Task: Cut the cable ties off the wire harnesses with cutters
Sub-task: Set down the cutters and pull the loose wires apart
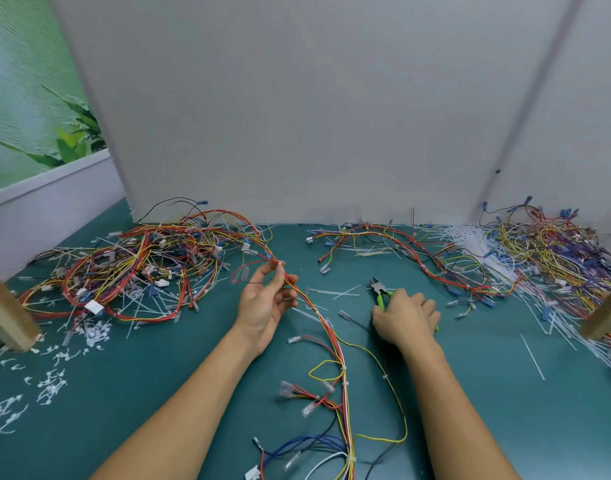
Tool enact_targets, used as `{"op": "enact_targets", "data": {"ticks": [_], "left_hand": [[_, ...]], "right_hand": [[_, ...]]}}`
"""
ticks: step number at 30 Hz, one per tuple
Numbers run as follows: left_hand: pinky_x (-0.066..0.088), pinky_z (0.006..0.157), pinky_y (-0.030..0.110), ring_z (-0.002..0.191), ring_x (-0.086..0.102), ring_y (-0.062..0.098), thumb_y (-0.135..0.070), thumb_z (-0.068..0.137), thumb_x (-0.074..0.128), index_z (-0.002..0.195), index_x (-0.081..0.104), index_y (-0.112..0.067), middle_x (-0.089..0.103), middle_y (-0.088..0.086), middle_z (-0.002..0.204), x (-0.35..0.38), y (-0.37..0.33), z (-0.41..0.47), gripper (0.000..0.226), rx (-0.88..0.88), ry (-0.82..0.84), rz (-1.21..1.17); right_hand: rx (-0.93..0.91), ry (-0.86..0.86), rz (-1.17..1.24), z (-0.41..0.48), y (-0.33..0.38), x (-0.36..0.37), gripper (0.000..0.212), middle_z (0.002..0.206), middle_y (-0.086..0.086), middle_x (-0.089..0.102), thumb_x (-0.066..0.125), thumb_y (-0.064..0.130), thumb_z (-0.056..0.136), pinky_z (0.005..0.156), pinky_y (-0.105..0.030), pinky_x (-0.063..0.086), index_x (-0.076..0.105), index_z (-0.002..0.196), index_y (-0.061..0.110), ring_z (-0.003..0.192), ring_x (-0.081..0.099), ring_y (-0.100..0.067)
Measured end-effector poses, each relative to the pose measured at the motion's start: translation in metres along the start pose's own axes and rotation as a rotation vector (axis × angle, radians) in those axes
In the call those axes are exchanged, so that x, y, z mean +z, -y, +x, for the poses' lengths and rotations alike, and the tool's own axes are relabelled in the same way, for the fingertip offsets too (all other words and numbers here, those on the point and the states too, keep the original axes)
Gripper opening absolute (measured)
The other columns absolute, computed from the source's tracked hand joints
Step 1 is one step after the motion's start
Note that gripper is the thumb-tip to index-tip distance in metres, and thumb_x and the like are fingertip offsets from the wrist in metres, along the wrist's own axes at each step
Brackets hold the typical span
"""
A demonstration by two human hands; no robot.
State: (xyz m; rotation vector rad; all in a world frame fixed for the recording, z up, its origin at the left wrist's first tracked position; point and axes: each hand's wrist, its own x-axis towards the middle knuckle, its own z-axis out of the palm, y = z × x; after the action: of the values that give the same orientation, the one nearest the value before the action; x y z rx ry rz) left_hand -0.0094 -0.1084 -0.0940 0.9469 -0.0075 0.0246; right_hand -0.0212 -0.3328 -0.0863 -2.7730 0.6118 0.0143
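1. Teal-green rubber mat [193, 375] in front of you shows the progress so far. Short curled white tie offcuts [51, 386] are scattered across its left side, near the tangled left heap of red and yellow harnesses [141, 268], which I judge to be the finished pile.
2. Plenty looks left. A loose red and yellow harness [418, 251] sprawls across the middle back of the mat. A dense multicoloured heap of harnesses [556, 251] fills the right back corner, beside a drift of long straight white plastic strips [470, 237]. You cannot tell from here whether those harnesses are stripped.
3. The red, yellow and white wire harness [335, 341] you are working on runs from your left hand down toward you, between your forearms. It is not yet cleared: a small white cable tie [280, 263] sits right at your fingertips, and at least two more show lower down the bundle.
4. Your left hand [266, 299] is palm-up with its fingers loosely curled. Thumb and forefinger pinch the harness just below that tie and hold it off the mat.
5. Your right hand [404, 317] is wrapped round the green-handled steel cutters [378, 289], knuckles up, low over the mat. The tool's nose points away from you, apart from the tie, and its jaws look nearly together.
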Motion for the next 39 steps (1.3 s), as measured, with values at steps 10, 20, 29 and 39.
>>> {"op": "enact_targets", "data": {"ticks": [10,20,29,39], "left_hand": [[0.049,0.05,0.024,0.051,0.054,0.013,-0.021,0.084,0.068,0.105,0.069,-0.014,0.067,0.007,0.077,-0.001,0.008,0.0,0.022,0.019,0.027,0.067],[0.048,0.05,0.025,0.047,0.05,0.014,-0.01,0.097,0.061,0.101,0.068,-0.008,0.067,0.005,0.07,0.005,0.02,-0.003,0.008,0.172,0.064,0.377],[0.054,0.069,0.031,0.076,0.066,0.012,0.0,0.095,0.063,0.096,0.073,-0.024,0.075,-0.007,0.085,0.001,0.029,-0.005,0.026,0.254,0.199,0.637],[0.046,0.051,0.021,0.053,0.054,0.007,-0.002,0.095,0.063,0.107,0.072,-0.005,0.066,-0.005,0.065,0.003,0.028,-0.004,0.016,0.202,0.064,0.556]], "right_hand": [[0.013,0.032,0.034,0.001,0.001,0.0,0.045,0.141,-0.022,0.038,0.048,0.039,0.1,0.114,-0.044,0.027,0.049,0.13,0.005,0.133,0.032,-0.04],[-0.438,-0.348,0.571,-0.027,0.029,-0.003,0.037,0.124,-0.01,0.055,0.067,0.029,0.098,0.105,-0.041,0.037,0.063,0.13,0.011,0.121,0.049,-0.029],[-0.677,-0.154,0.686,-0.049,0.051,0.018,0.024,0.113,-0.005,0.068,0.064,0.02,0.099,0.088,-0.039,0.055,0.069,0.121,0.011,0.093,0.068,-0.017],[-0.561,0.088,0.777,-0.043,0.044,0.012,0.026,0.098,0.003,0.075,0.062,0.019,0.1,0.061,-0.023,0.054,0.064,0.127,0.019,0.068,0.073,-0.012]]}}
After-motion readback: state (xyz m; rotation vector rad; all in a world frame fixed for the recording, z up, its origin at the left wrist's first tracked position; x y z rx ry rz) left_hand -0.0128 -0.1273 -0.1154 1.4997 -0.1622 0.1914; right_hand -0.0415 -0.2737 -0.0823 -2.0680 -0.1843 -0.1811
